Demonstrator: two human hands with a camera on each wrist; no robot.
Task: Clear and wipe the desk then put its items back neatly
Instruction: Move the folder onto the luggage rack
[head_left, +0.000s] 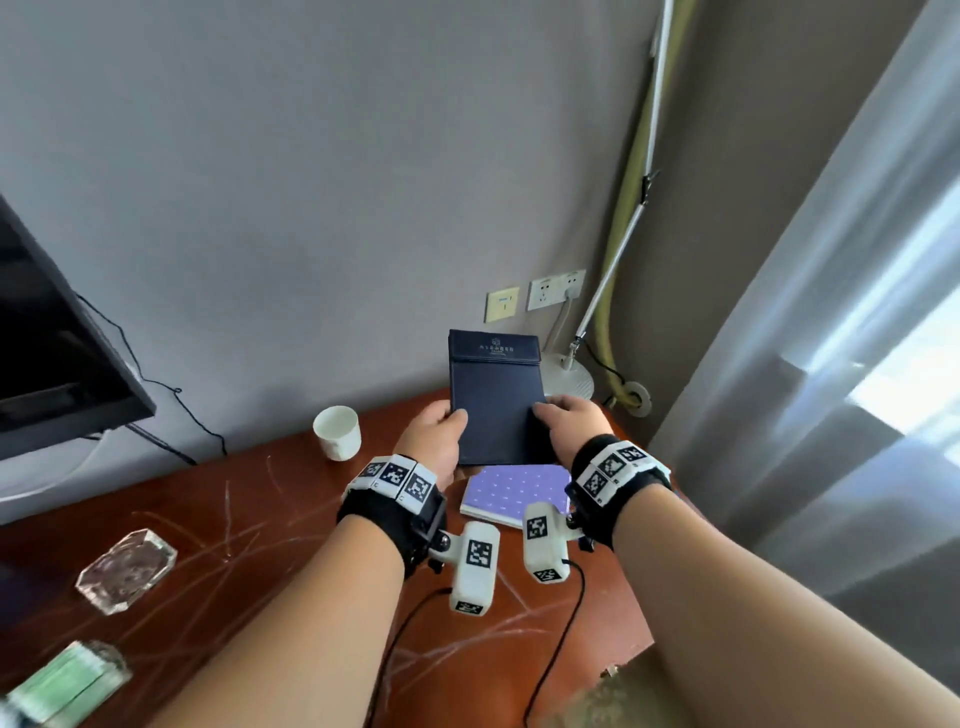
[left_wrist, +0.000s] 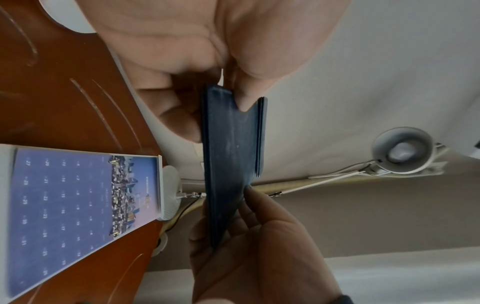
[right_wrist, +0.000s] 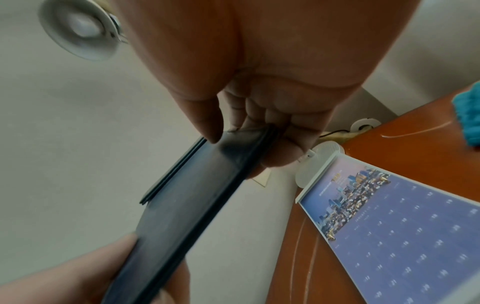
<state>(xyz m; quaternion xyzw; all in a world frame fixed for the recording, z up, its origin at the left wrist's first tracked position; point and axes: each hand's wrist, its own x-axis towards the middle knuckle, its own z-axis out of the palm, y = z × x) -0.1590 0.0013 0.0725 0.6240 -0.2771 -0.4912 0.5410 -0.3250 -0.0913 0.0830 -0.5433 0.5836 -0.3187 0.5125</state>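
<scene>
A dark blue folder (head_left: 496, 395) (left_wrist: 231, 156) (right_wrist: 187, 197) is held above the back of the red-brown desk (head_left: 260, 519), tilted up toward the wall. My left hand (head_left: 436, 441) grips its left edge, thumb on the front face. My right hand (head_left: 569, 426) grips its right edge the same way. Under the folder a purple desk calendar (head_left: 511, 493) (left_wrist: 78, 205) (right_wrist: 405, 236) lies flat on the desk.
A white cup (head_left: 337, 432) stands left of my hands. A glass ashtray (head_left: 127, 569) and a green-and-clear box (head_left: 67, 680) sit at the front left. A white lamp base (head_left: 569, 376) is at the back corner, a black screen (head_left: 52, 338) on the left, a teal cloth (right_wrist: 467, 117) on the desk.
</scene>
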